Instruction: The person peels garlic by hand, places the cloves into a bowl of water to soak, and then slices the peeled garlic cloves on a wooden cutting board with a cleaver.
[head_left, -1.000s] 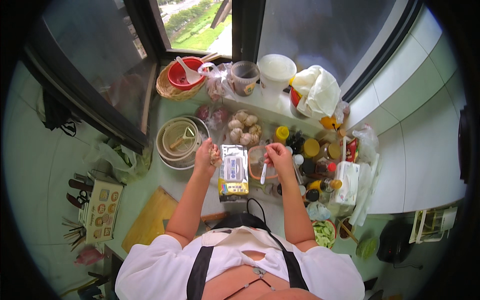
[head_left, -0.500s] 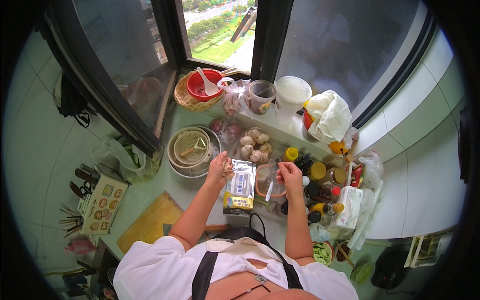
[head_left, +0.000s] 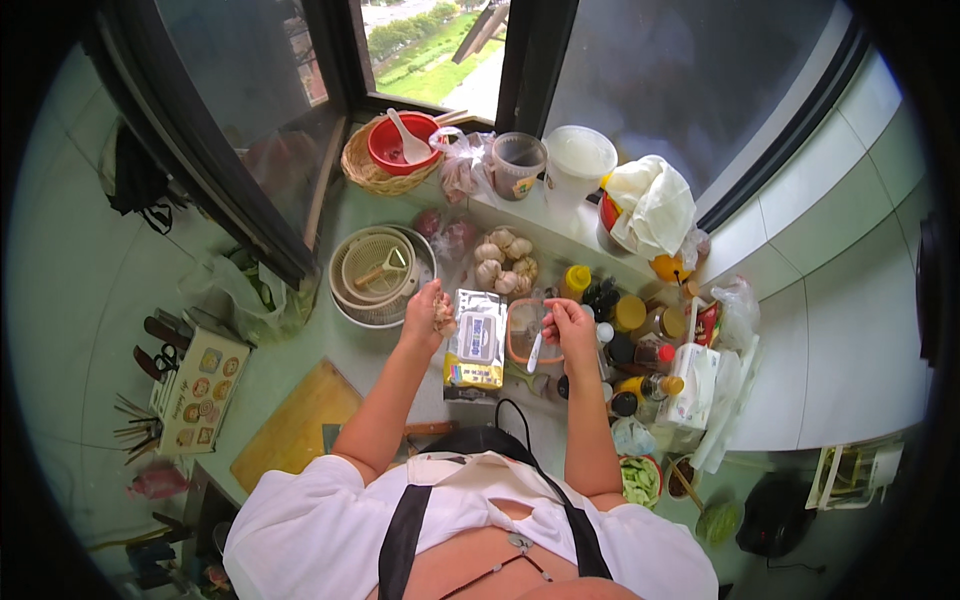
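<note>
My left hand (head_left: 428,318) is closed around a piece of garlic (head_left: 443,318), its pale, brownish skin showing between the fingers. It hovers beside the silver and yellow wipes packet (head_left: 474,342). Over the right side of a clear plastic container with an orange rim (head_left: 513,350), my right hand (head_left: 570,328) has its fingertips pinched together; what they hold, if anything, is too small to name. A tool with a white handle (head_left: 535,352) rests at the container, below those fingertips. Several garlic bulbs (head_left: 505,262) sit beyond the packet.
Nested strainers and a metal bowl (head_left: 343,303) hold a peeler, left of my left hand. Bottles and jars (head_left: 628,312) crowd the right side, with a tissue pack (head_left: 690,387). A cutting board (head_left: 295,425) lies near left. Tubs (head_left: 580,165) and a red bowl (head_left: 385,140) line the sill.
The whole scene sits slightly higher in the picture. My right hand has shifted a little left toward the container's middle. My left hand still holds the garlic in nearly the same place.
</note>
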